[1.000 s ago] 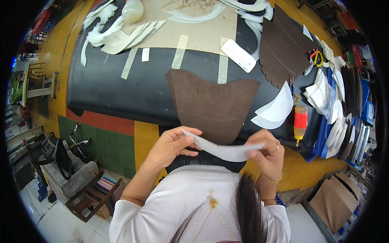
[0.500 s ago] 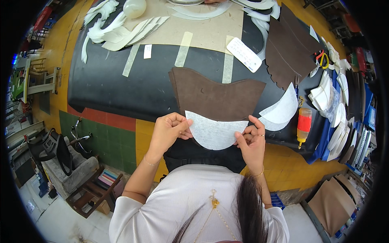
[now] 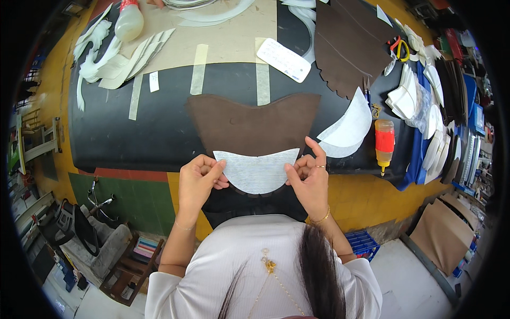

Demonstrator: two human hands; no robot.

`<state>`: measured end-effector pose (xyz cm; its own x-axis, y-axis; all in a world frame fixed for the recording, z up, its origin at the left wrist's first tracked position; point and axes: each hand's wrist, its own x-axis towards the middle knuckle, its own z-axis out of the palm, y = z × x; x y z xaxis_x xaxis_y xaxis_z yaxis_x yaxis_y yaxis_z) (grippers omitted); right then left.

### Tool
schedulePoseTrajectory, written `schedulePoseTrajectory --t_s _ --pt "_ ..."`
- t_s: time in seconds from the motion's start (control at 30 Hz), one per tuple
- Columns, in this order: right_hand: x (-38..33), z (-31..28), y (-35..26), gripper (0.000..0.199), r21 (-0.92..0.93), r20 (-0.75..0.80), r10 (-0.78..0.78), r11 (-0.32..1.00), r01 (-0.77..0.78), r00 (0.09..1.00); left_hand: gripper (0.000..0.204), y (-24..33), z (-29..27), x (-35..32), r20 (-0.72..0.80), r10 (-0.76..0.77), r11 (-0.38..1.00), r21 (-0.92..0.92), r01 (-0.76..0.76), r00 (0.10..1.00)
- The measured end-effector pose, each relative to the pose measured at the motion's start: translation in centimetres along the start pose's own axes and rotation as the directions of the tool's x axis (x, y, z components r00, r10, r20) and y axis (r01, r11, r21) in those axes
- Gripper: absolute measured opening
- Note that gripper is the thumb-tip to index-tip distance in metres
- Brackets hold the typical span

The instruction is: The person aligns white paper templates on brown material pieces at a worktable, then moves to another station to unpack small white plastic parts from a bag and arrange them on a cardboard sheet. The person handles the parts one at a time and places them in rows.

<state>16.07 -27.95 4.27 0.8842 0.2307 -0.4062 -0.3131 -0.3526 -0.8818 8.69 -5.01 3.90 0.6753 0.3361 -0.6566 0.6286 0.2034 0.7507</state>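
In front of the person I saw a black-covered table. Brown panel lay at its near edge. White half-moon piece sat over the panel's near end, round side toward the person. Left hand pinched its left corner; right hand pinched the right corner, index finger raised. Red-labelled bottle lay off to the right, yellow tip nearest the person.

Pale btl — far end prob. cut
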Motion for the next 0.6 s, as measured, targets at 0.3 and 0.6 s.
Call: schedulePoseTrajectory --t_s 0.3,0.6 --pt "0.28 0.29 -0.1 0.066 -0.011 -0.03 0.025 1.0 -0.026 0.999 0.021 -0.03 -0.12 0.03 0.006 -0.017 1.0 -0.004 0.017 1.0" --pt "0.39 0.59 -0.27 0.064 -0.024 -0.014 0.041 0.999 -0.041 0.999 0.022 0.45 -0.4 -0.11 0.041 -0.042 0.999 -0.017 0.043 0.998"
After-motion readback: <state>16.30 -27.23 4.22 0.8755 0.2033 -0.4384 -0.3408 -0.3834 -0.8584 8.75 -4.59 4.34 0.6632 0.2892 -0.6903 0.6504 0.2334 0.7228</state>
